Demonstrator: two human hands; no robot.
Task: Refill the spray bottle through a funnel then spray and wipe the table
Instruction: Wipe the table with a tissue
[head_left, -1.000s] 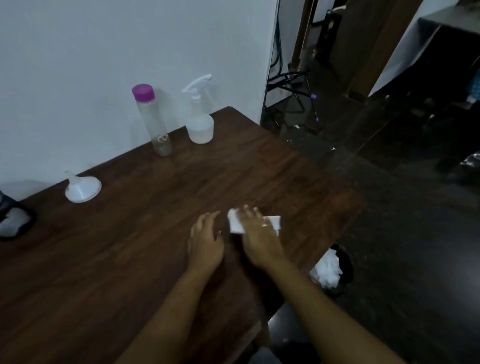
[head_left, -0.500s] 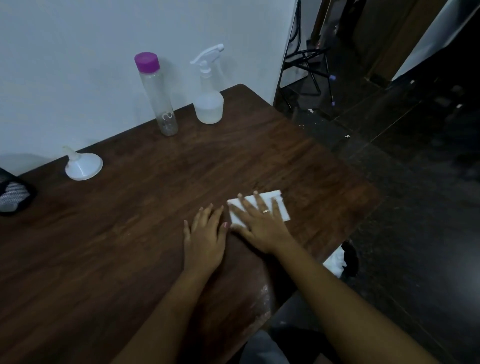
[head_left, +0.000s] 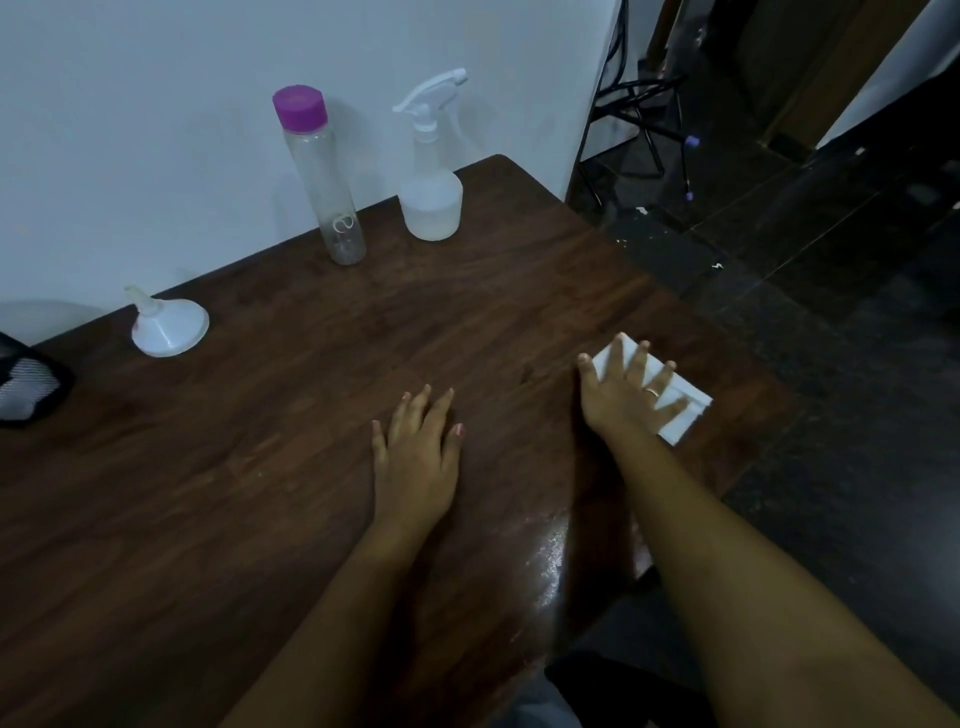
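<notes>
1. Currently, at your far left, a dark mesh object (head_left: 26, 382) sits at the bench (head_left: 260, 467) edge.
2. Next, the white funnel (head_left: 169, 327) rests mouth-down near the wall.
3. The purple-capped bottle (head_left: 322, 176) and the spray bottle (head_left: 431, 171) stand upright, side by side.
4. Your left hand (head_left: 418, 457) lies flat, fingers spread, holding nothing.
5. Your right hand (head_left: 626, 395) presses flat on the white cloth (head_left: 685, 410), near the bench's right edge.
</notes>
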